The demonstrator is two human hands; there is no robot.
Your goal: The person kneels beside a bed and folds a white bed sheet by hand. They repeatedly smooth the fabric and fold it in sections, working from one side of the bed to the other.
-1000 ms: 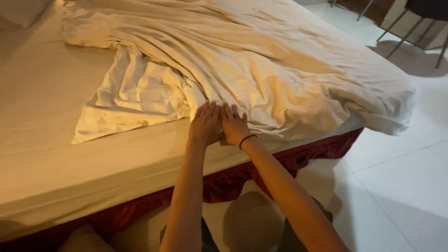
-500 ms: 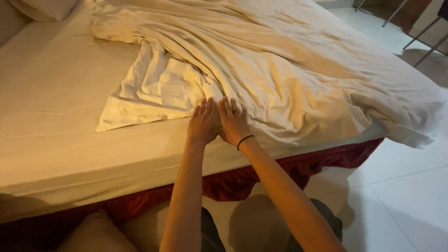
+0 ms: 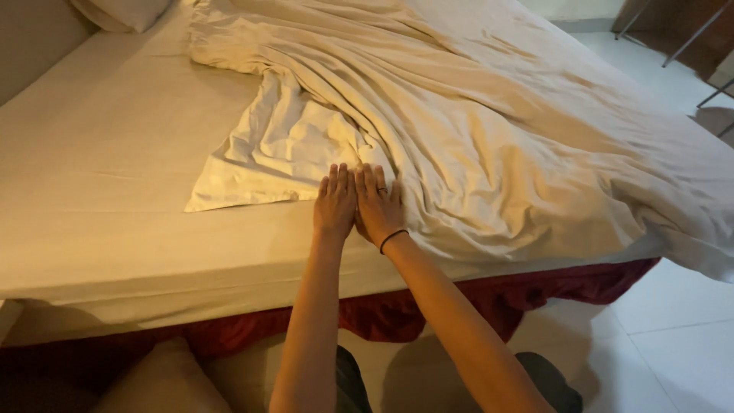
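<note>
My left hand (image 3: 335,203) and my right hand (image 3: 378,205) lie flat side by side, palms down, on the near edge of a crumpled cream duvet (image 3: 474,130). The fingers are stretched out and point away from me. A dark band circles my right wrist. The duvet spreads over the right half of the bed (image 3: 99,199), with one flat corner flap (image 3: 252,168) lying to the left of my hands. Neither hand grips the fabric.
A pillow (image 3: 126,11) rests at the bed's far left. A dark red bed skirt (image 3: 474,298) hangs below the mattress. A cushion (image 3: 160,382) lies on the floor at lower left. White floor tiles (image 3: 673,336) and chair legs (image 3: 688,34) are on the right.
My hands stay pressed on the same spot of the duvet. The camera view has shifted to the left, showing more bare mattress and the pillow.
</note>
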